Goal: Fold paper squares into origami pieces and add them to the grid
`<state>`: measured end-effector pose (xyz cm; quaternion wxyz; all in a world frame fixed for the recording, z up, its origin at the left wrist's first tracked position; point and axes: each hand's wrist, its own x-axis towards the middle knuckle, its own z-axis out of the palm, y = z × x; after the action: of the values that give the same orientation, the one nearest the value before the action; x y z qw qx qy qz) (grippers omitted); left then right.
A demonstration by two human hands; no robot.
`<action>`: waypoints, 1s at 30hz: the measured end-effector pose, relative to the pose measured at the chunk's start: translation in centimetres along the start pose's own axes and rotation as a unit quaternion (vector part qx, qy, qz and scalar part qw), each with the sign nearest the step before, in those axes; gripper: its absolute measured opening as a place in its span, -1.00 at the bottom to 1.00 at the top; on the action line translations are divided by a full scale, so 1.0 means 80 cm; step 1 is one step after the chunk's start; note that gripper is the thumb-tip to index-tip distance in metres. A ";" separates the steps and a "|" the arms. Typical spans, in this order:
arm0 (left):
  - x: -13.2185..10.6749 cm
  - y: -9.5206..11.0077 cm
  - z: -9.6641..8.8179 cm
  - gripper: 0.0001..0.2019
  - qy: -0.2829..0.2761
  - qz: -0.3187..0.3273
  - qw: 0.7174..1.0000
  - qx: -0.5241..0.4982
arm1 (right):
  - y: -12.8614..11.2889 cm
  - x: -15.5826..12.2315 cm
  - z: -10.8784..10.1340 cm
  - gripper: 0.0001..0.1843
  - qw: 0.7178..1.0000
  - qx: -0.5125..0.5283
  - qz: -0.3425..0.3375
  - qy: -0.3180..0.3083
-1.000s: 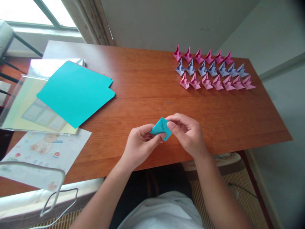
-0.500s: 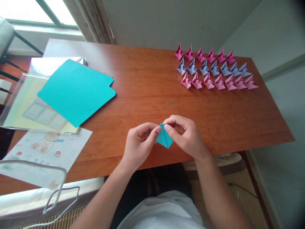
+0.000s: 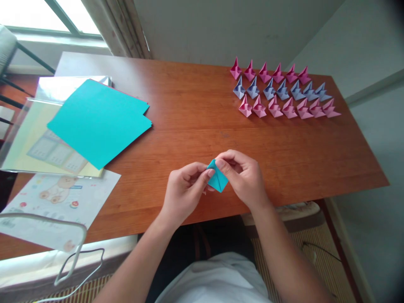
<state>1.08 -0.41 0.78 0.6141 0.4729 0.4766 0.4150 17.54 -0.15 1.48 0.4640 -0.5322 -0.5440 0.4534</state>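
Note:
A small turquoise folded paper (image 3: 220,182), diamond-shaped with a crease down its middle, is held over the near edge of the table. My left hand (image 3: 186,189) pinches its left side between thumb and fingers. At the upper right edge, the thumb and forefinger of my right hand (image 3: 244,176) grip it close to the top corner. Parts of the paper behind my fingertips are hidden.
Three rows of folded paper figures, magenta (image 3: 264,73), lilac (image 3: 269,89) and pink (image 3: 275,107), stand at the back right of the wooden table (image 3: 189,109). Turquoise sheets (image 3: 101,122) lie on plastic sleeves at left, near a bear-printed sheet (image 3: 63,210).
My right thumb has shifted up towards the paper's top corner, and the paper has risen and turned slightly. My left hand keeps its pinch. The view has moved a little.

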 end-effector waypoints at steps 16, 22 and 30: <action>0.003 0.005 0.002 -0.77 0.015 -0.014 0.999 -0.040 | 0.008 -0.004 0.001 -0.74 0.999 -0.011 0.038 0.026; 0.000 -0.003 0.004 -0.74 0.049 0.050 0.994 0.089 | 0.016 -0.006 -0.002 -0.75 0.998 -0.042 0.049 0.013; -0.004 -0.017 -0.017 -0.79 0.089 0.301 0.792 0.523 | 0.026 -0.001 0.006 -0.88 0.969 -0.244 -0.026 0.002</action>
<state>-0.22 -0.75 -0.58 0.0720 0.8025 0.5070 0.3062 17.39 -0.21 -0.69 0.3330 -0.6154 -0.6513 0.2938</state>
